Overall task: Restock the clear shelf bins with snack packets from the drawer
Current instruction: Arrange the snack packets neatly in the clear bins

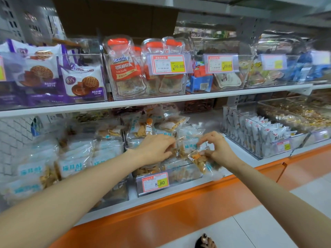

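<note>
The lower shelf [240,155] runs across the middle of the frame, and the clear bin [180,175] at its centre is where you are working. That bin is heaped with snack packets [140,129]: clear wrappers with pale blue lettering and golden, crinkled crisps showing through. Your left grip [157,149] lies on the heap just left of centre, fingers bent down among the wrappers and touching them; whether it has closed on one you cannot tell from here. Your right grip [216,149], just right of centre, is clamped on a single packet [198,161], thumb and forefinger pinching its top edge so it hangs tilted over the bin's front right corner. A red-and-yellow price tag [155,182] sits on the bin's front wall, below your grips.
</note>
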### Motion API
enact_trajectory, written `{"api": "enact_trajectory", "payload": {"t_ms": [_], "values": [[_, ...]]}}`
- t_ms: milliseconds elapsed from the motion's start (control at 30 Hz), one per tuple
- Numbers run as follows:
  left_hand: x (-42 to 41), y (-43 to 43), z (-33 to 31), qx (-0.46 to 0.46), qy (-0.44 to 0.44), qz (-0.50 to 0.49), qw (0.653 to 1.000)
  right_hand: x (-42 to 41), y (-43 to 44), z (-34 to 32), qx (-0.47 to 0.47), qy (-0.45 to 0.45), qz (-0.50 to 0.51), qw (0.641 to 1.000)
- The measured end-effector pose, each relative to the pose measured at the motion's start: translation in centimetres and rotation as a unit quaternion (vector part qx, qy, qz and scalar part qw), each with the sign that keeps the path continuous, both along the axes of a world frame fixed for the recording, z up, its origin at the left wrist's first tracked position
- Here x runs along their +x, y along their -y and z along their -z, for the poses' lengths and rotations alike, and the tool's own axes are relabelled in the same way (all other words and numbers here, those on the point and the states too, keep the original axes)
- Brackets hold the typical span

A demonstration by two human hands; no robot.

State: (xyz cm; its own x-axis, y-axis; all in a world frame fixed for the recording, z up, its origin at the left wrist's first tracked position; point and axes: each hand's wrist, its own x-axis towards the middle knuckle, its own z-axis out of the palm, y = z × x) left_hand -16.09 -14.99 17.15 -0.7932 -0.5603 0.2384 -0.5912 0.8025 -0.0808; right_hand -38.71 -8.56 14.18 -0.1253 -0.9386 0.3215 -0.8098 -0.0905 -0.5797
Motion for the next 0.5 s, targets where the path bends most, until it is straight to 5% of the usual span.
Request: {"api": "enact_trajectory", "payload": {"t_ms": [67,300,433,500], "values": [[0.3,0.4,0.3,0.007,0.025,-0.012,1.0,-0.3,0.2,-0.3,0.02,-0.095,0.057,0.994],[0.1,2.0,0.5,0.056,0.076,-0.076,0.993,1.0,-0.2,-0.9,0.159,-0.065,0.185,0.967],[0.4,1.9,-0.3,0.094,0.055,-0.064,0.992,1.2,-0.8,-3.3,0.116,-0.022,0.156,0.981],[1.0,1.5,-0.7,0.135,-0.009,-0.053,0.989,2.1,-0.4,-4.4,-0.016,-0.075,0.103,0.992]]}}
